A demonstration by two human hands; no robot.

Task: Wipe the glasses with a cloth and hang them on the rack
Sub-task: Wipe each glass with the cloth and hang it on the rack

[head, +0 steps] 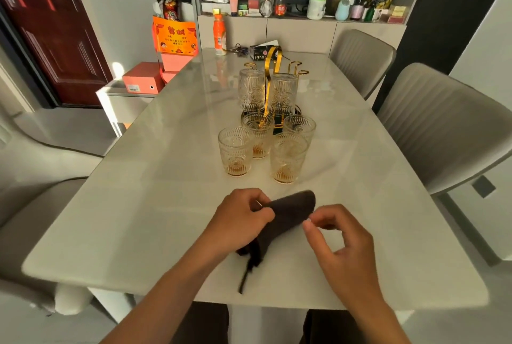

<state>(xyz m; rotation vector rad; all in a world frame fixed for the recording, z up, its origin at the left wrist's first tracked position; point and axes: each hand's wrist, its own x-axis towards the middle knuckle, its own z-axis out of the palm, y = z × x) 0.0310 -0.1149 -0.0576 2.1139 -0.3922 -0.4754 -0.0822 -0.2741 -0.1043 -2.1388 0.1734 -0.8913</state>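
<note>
Both hands hover low over the near edge of the table: the left hand pinches one end of the dark cloth, and the right hand curls its thumb and forefinger at the cloth's other edge, though I cannot tell whether it grips. The cloth runs lengthwise from up near the right fingertips down past the left wrist, its tail trailing onto the table. Beyond the hands stand four upright glasses, and behind them the gold rack carries two hung upside down.
</note>
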